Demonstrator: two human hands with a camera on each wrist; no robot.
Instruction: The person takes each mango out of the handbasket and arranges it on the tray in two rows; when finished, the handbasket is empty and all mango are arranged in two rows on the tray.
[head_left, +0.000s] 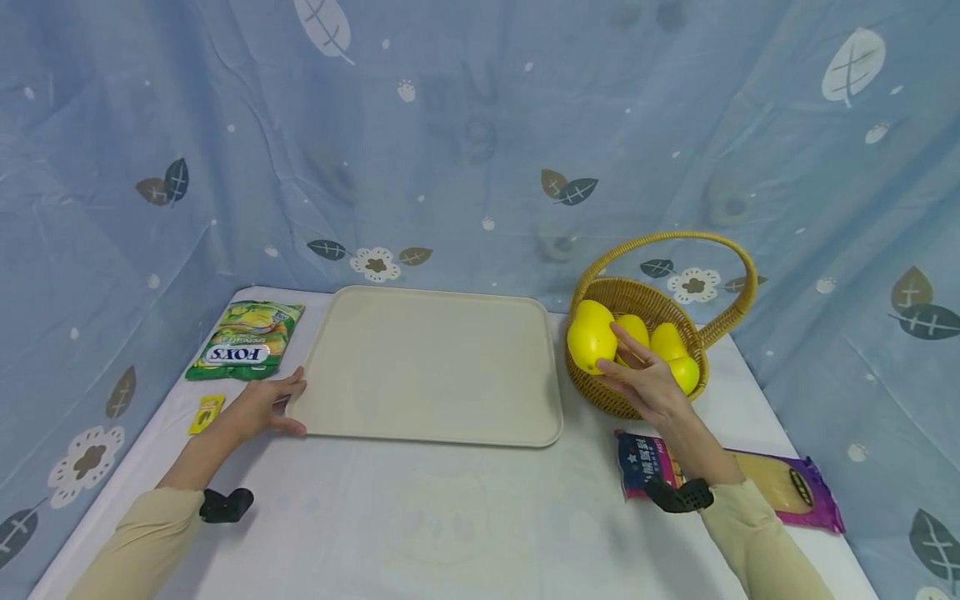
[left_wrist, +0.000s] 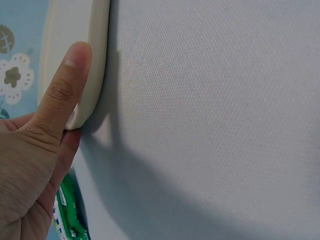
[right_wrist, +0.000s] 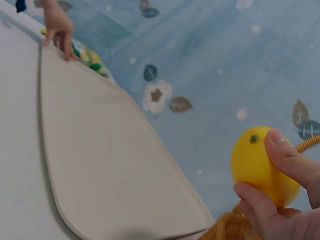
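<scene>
A beige tray (head_left: 427, 367) lies on the white table. At its near left corner my left hand (head_left: 258, 408) grips the rim, and the left wrist view shows the thumb (left_wrist: 72, 75) on the edge and other fingers round the corner. My right hand (head_left: 648, 387) holds a yellow fruit (head_left: 592, 340) between thumb and fingers, at the left side of a wicker basket (head_left: 596, 396). A small green spot marks one end of this fruit (right_wrist: 265, 165) in the right wrist view. Several more yellow fruits (head_left: 666, 342) lie inside the basket, partly hidden by the hand.
Beyond my left hand lies a green Fox's candy bag (head_left: 247, 342), with a small yellow packet (head_left: 206, 414) nearer. Under my right forearm are a dark blue and pink packet (head_left: 637, 467) and a purple pasta bag (head_left: 780, 487). Blue patterned cloth (head_left: 465, 167) hangs behind.
</scene>
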